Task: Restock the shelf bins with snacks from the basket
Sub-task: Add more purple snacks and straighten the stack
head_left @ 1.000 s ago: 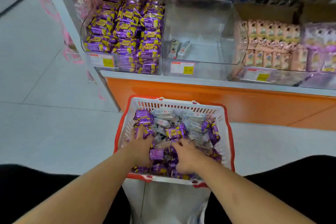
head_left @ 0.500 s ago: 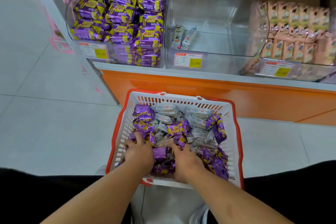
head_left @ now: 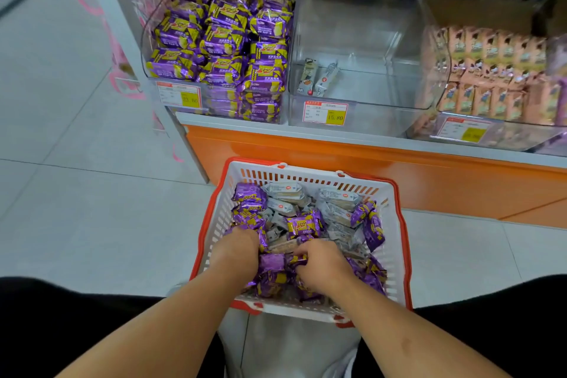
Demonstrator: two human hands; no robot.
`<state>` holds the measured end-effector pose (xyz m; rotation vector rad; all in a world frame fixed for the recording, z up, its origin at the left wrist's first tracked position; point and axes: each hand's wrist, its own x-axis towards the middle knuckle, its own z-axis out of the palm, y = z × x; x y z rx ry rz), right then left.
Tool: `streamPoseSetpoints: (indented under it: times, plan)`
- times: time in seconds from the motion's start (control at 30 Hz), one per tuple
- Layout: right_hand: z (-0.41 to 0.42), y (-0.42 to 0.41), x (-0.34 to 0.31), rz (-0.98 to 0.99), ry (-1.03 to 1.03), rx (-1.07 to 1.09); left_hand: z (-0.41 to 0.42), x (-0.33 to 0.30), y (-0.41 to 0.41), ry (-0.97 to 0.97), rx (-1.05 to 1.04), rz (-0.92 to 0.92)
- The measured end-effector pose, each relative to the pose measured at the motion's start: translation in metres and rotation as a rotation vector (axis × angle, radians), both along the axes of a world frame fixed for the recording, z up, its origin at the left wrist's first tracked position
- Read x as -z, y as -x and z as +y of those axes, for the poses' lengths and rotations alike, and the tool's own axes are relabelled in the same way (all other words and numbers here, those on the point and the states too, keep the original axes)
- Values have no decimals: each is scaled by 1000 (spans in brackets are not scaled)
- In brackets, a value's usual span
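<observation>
A white basket with a red rim stands on the floor before me, holding several purple snack packs and several silver-grey packs. Both hands are inside it at the near side. My left hand is dug into the purple packs with its fingers curled down among them. My right hand grips a purple pack lying between the hands. On the shelf, the left clear bin is piled with purple packs. The middle clear bin holds only two grey packs.
A third bin at the right is filled with pink-beige packs. Yellow price tags sit on the bin fronts. An orange base panel runs under the shelf, just behind the basket. Grey tiled floor lies to the left.
Both hands have closed further into the purple packs at the basket's near side. The camera has tilted, so the shelf bins sit fuller in view.
</observation>
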<state>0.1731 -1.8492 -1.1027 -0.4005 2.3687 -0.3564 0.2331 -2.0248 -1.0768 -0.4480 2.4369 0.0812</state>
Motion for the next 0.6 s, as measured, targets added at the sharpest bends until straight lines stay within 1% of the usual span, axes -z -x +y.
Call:
streamPoseSetpoints:
  times: [0.17, 0.27, 0.37, 0.5, 0.57, 0.6]
  plan:
    - [-1, 4, -15, 12, 119, 86, -8, -17, 2, -162, -114, 72]
    - [-6, 13, -37, 8, 278, 183, -11, -36, 10, -276, -219, 169]
    - [-16, 30, -79, 24, 475, 244, -16, -64, 28, -395, -322, 300]
    - [-29, 62, -149, 187, 688, 253, -40, -129, 58, -516, -437, 508]
    - [-36, 73, -184, 221, 775, 243, -53, -167, 69, -591, -478, 610]
    - [-40, 77, -200, 239, 802, 229, -61, -181, 75, -592, -494, 655]
